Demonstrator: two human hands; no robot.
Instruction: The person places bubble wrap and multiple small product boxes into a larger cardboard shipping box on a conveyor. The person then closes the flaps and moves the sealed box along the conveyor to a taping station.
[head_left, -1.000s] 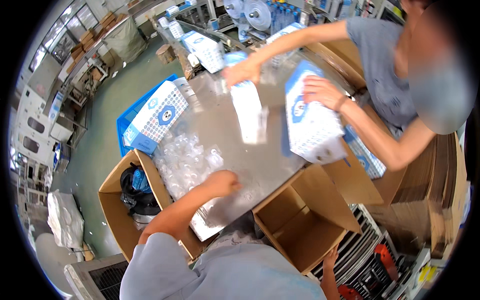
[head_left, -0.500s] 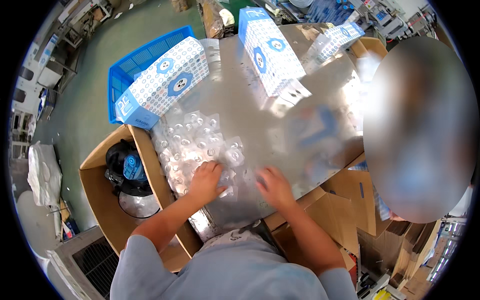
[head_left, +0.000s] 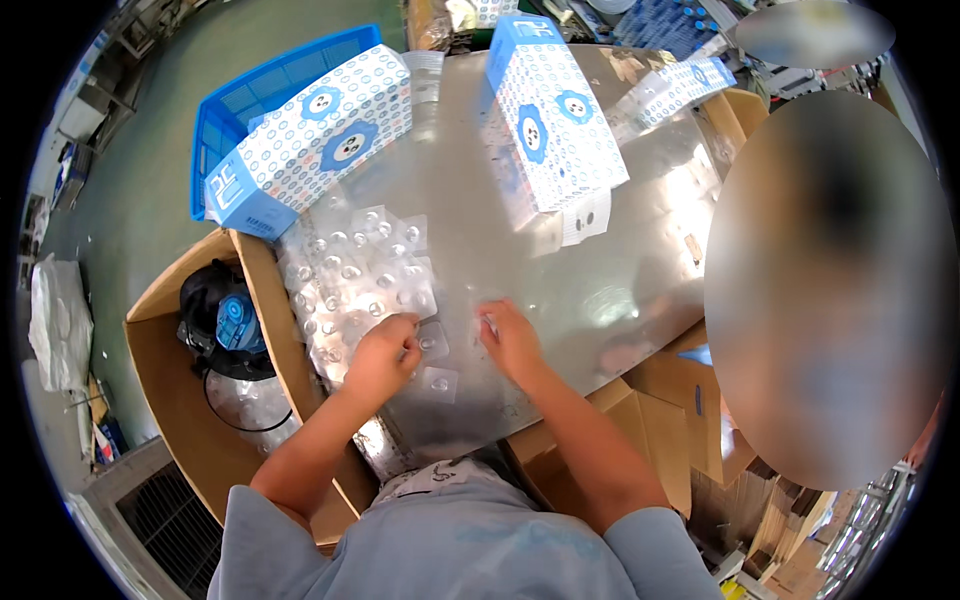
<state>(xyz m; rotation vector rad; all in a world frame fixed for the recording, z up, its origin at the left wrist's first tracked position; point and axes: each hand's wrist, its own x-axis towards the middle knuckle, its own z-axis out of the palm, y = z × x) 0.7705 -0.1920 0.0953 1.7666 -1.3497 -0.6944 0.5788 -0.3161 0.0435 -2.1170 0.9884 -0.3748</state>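
Note:
A spread of small clear plastic pieces with round raised centres (head_left: 375, 270) covers the left part of the metal table (head_left: 455, 190). Over its near right edge is my left hand (head_left: 383, 355), with curled fingers beside a couple of loose pieces. Whether those fingers hold a piece is hidden. My right hand (head_left: 512, 343) is a short way to the right above bare metal, thumb and fingers pinched together. Something small and pale shows at its fingertips, too small to name.
Two white-and-blue patterned boxes, one at left (head_left: 315, 135) and one at far middle (head_left: 555, 125), rest near a blue crate (head_left: 225, 120). An open carton (head_left: 190, 390) with black and blue items stands left; brown cartons (head_left: 640, 430) stand right. A blurred person (head_left: 830, 290) is at right.
The view has shifted slightly. My hands' fingers have drawn in from a looser spread. The blurred blue-and-white thing at the table's right has gone from there.

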